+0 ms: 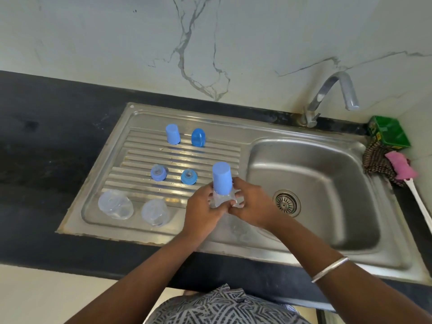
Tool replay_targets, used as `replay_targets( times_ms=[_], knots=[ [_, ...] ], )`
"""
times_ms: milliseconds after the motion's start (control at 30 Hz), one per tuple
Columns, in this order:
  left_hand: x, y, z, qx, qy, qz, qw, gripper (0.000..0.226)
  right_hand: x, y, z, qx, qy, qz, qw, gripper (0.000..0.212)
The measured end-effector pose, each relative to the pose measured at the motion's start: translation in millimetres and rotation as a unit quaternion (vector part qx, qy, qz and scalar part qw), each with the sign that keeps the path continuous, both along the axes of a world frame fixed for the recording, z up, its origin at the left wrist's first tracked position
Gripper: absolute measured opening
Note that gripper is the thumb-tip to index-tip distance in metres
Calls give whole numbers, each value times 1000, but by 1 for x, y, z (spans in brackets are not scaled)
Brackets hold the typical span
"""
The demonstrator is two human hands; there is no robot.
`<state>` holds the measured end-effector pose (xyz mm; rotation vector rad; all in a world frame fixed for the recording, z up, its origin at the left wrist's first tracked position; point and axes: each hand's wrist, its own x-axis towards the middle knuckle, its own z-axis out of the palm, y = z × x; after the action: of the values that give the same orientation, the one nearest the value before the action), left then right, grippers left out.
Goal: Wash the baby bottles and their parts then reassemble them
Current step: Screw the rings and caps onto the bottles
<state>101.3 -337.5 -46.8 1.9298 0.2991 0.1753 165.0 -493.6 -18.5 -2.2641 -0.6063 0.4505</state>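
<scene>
While both hands close around one bottle [221, 199] above the drainboard [131, 127], the step in hand appears to be disassembly or reassembly; which, cannot be told. Left hand [203, 208] and right hand [251, 203] each have a curled grip on the clear body, the blue cap [221, 177] standing above the fingers. Left of the grip lie two clear bodies [115, 204], two collars [159, 172] and two caps [173, 134]; the basin [327, 183] lies right. Next: probably steady one hand and twist or pull the top.

Both forearms reach forward, converging. My left hand [203, 208] and right hand [251, 203] meet fingertip to fingertip, fingers curled in a two-sided grip.
</scene>
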Motion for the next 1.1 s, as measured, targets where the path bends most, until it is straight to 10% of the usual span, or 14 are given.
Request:
replay_targets(
  times_ms=[267,500,1100],
  knots=[
    [19,7,7,-134,58,-9,989,51,62,1,-17,58,-8,52,997,66],
    [-6,5,-7,124,133,-8,983,51,152,19,-25,79,-80,-124,986,57],
    [-2,1,-1,218,279,31,935,38,229,55,-42,47,-141,-78,986,61]
  ],
)
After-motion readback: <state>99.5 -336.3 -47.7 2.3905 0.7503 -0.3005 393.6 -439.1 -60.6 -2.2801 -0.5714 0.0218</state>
